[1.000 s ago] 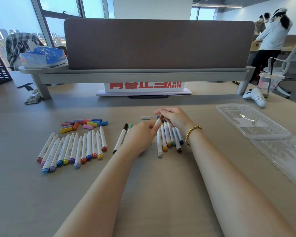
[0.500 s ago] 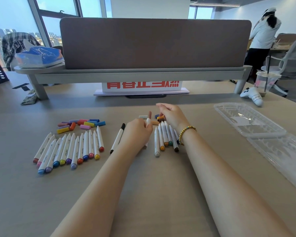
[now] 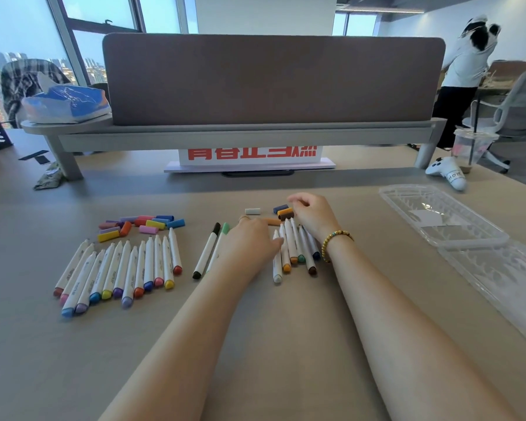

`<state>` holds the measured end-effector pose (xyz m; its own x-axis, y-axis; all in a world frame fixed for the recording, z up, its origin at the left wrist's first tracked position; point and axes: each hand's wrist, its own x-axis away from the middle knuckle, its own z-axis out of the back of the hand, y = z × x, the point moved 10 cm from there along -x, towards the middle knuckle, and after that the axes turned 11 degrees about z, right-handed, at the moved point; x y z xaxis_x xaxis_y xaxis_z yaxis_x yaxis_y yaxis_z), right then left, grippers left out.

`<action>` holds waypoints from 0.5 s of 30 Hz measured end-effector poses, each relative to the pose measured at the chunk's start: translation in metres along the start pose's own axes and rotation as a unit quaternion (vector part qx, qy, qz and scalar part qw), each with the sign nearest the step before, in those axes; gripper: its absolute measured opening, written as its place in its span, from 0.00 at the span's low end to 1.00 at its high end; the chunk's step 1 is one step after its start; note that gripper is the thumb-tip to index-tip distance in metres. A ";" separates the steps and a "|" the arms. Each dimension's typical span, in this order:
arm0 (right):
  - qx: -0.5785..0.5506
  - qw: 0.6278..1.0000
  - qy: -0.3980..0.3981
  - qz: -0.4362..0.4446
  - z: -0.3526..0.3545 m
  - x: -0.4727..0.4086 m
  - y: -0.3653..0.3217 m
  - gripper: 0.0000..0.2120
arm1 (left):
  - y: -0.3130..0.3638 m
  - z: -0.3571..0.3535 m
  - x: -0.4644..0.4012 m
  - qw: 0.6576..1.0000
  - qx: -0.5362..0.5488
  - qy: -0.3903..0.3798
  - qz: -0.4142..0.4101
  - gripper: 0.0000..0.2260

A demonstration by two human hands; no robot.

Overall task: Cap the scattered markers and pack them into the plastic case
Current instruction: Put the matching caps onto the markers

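Two capped markers left of hands, loose caps beyond uncapped row

Both forearms of the person are bare, with no sleeve in view. On the right wrist there is a bracelet of small round golden-yellow beads, with a few green beads among them. The left hand has a thin ring on one finger.
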<state>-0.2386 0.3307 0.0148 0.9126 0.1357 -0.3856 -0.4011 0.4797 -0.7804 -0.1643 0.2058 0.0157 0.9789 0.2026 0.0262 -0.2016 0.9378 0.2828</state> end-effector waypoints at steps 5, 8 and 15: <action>0.091 0.994 -0.043 0.046 -0.021 -0.020 -0.008 0.14 | -0.001 -0.007 -0.008 0.998 -0.060 -0.011 -0.005 0.13; 0.163 0.980 -0.077 0.087 -0.040 -0.040 -0.020 0.13 | -0.003 -0.007 -0.008 0.998 -0.063 -0.016 -0.014 0.09; 0.345 0.903 -0.202 0.155 -0.093 -0.059 -0.038 0.10 | -0.004 -0.005 -0.006 0.997 -0.072 -0.008 -0.024 0.12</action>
<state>-0.2843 0.2242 0.0215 0.7758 0.5940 -0.2129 -0.6240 0.7722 -0.1194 -0.1700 0.2024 0.0095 0.9878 0.1526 0.0314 -0.1556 0.9773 0.1440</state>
